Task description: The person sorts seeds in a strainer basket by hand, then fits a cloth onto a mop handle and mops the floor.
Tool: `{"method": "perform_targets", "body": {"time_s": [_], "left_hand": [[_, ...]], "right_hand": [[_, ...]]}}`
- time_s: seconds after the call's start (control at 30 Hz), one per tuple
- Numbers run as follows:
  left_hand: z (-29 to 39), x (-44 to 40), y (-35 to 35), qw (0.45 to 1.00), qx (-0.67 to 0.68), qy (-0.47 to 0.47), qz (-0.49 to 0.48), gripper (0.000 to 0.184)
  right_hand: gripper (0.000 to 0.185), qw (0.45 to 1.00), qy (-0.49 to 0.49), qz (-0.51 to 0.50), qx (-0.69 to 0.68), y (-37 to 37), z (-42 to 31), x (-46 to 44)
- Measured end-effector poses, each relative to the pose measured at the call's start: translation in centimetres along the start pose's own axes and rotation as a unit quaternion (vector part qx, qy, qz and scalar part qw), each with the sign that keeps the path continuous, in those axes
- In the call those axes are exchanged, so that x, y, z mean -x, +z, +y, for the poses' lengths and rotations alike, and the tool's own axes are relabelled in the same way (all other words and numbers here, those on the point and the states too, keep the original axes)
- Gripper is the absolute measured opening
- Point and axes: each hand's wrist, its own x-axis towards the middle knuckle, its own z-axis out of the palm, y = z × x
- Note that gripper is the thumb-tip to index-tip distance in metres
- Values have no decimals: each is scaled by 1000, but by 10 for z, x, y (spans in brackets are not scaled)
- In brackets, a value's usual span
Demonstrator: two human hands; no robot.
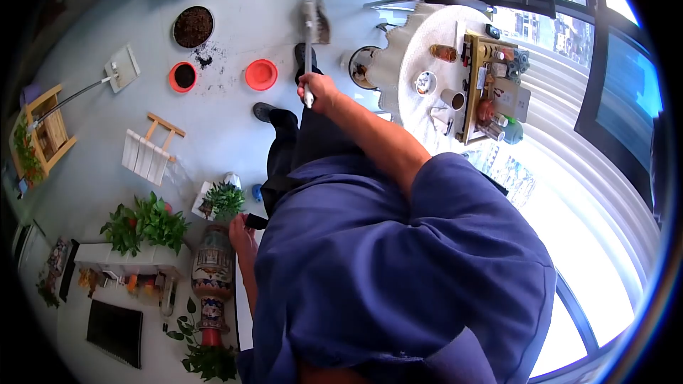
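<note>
My right hand is closed around the white handle of a broom. The broom's greyish head rests on the floor beyond my shoe. Down at my left side, my left hand has its fingers curled beside a small black object, whose kind I cannot make out. On the floor ahead stand a red pot of dark soil and a red bowl-shaped pot. Dark soil lies scattered between them. Behind is a wide round basin of brown soil.
To the right stands a round table with cups and a wooden organiser. Leftward are a long-handled dustpan, a small folding stool, a potted plant, a tall patterned vase and a white cabinet.
</note>
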Motion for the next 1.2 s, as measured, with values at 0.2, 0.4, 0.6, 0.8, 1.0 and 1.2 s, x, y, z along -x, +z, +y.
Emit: {"method": "perform_targets", "body": {"time_s": [0.2, 0.4, 0.6, 0.8, 1.0, 1.2], "left_hand": [[-19, -33, 2, 996, 79, 24, -30, 25], [-22, -25, 17, 993, 116, 31, -13, 23], [-51, -20, 5, 991, 129, 24, -17, 27], [-76, -13, -7, 984, 178, -6, 28, 23], [-101, -30, -18, 983, 185, 0, -12, 24], [-118, -58, -36, 979, 203, -23, -18, 25]], "right_hand": [[19, 978, -45, 77, 186, -27, -25, 66], [15, 961, -76, 74, 257, -62, -49, 73], [11, 973, -13, 52, 225, -20, -23, -15], [16, 957, -2, 1, 290, 40, 29, 4], [12, 950, 25, -11, 310, 24, 5, 61], [21, 929, 19, 13, 369, -29, -10, 93]]}}
